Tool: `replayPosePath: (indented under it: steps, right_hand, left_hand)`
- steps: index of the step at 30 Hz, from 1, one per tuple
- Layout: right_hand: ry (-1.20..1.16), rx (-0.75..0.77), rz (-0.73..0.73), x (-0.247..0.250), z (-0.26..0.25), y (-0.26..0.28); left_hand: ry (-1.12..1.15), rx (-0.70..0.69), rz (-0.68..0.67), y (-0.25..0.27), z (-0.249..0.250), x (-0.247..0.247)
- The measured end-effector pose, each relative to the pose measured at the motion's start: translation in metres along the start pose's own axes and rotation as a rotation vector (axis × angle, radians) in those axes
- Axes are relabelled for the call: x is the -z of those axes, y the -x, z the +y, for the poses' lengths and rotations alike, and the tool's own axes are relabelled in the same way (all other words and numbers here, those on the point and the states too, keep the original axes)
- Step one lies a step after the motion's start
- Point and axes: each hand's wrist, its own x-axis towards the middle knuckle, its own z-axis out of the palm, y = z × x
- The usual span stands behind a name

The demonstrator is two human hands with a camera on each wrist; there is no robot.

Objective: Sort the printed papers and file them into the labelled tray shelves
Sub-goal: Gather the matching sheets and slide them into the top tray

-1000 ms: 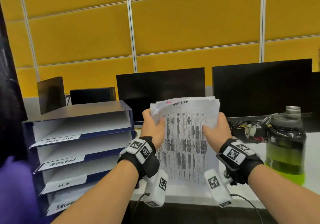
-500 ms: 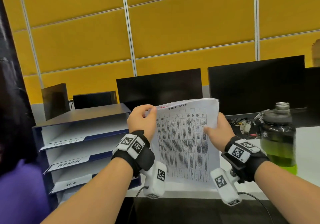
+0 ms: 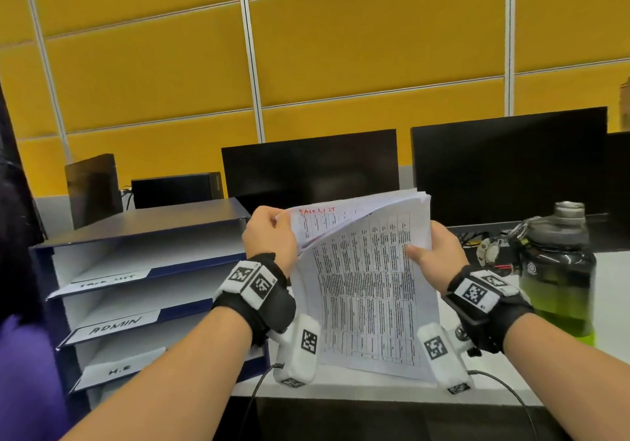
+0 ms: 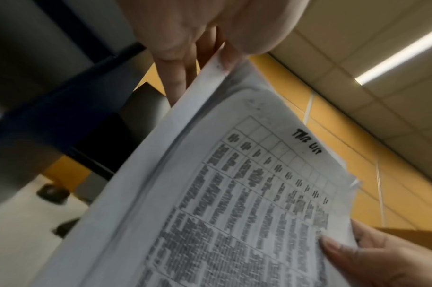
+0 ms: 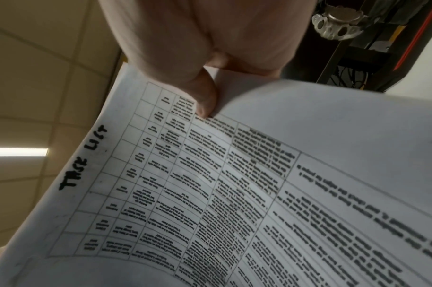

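I hold a stack of printed papers (image 3: 368,290) upright over the desk edge. My left hand (image 3: 269,239) pinches the upper left corner; the left wrist view shows its fingertips (image 4: 225,60) on a sheet edge. My right hand (image 3: 433,253) grips the right edge, its thumb (image 5: 205,104) pressing on the front sheet (image 5: 234,184), a table headed "TASK LIST" in black. Its top left has parted from the sheet behind (image 3: 313,222), which has a red heading. The blue and white tray shelves (image 3: 143,222) stand at the left, with labels "TASK LIST" (image 3: 109,280), "ADMIN" (image 3: 116,326) and a third label (image 3: 119,369).
Two dark monitors (image 3: 306,167) stand behind the papers. A dark bottle of green liquid (image 3: 559,270) stands on the white desk (image 3: 610,304) at the right, cables behind it. A person in purple (image 3: 20,372) is at the far left.
My left hand moved up to the top left corner and the front sheet has parted there, showing the red-headed sheet behind. The right hand keeps its grip.
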Motion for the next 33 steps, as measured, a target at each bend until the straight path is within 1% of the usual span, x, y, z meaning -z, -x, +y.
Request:
replayPosePath:
  steps: [3, 5, 7, 10, 13, 15, 18, 22, 24, 27, 29, 31, 33]
  right_hand:
    - [0.011, -0.047, 0.046, 0.003, 0.001, -0.004]
    - [0.042, -0.066, 0.096, 0.011, 0.001, -0.01]
    - [0.088, -0.091, 0.144, 0.023, 0.001, -0.016]
    - [0.121, -0.103, 0.196, 0.038, 0.002, -0.023]
    - [0.183, -0.085, 0.202, 0.047, 0.005, -0.025]
    - [0.188, -0.095, 0.204, 0.05, 0.008, -0.022]
    - [0.17, -0.103, 0.246, 0.058, 0.012, -0.016]
    - [0.143, -0.069, 0.247, 0.072, 0.005, -0.011]
    - [0.11, -0.032, 0.224, 0.076, -0.003, -0.007]
    - [0.065, 0.017, 0.163, 0.077, -0.011, -0.007]
    - [0.037, 0.01, 0.133, 0.074, -0.01, -0.01]
    - [0.028, 0.0, 0.089, 0.07, -0.008, -0.012]
    - [0.019, -0.006, 0.05, 0.065, -0.007, -0.013]
  left_hand:
    - [-0.135, -0.076, -0.014, -0.002, 0.009, 0.003]
    - [-0.215, -0.082, -0.013, -0.008, 0.018, 0.006]
    - [-0.29, -0.052, -0.014, -0.015, 0.025, 0.01]
    - [-0.34, 0.003, -0.024, -0.023, 0.03, 0.012]
    - [-0.37, 0.024, -0.046, -0.02, 0.027, 0.007]
    - [-0.346, 0.029, -0.04, -0.014, 0.024, 0.004]
    - [-0.307, 0.052, 0.005, -0.01, 0.027, 0.005]
    - [-0.301, -0.007, 0.04, -0.014, 0.035, 0.013]
    - [-0.266, -0.049, 0.029, -0.014, 0.036, 0.011]
    - [-0.17, -0.099, -0.022, -0.007, 0.036, 0.002]
    - [-0.095, -0.129, -0.05, -0.003, 0.034, -0.005]
    - [-0.006, -0.126, -0.057, 0.0, 0.034, -0.013]
    - [0.099, -0.087, -0.065, -0.002, 0.032, -0.019]
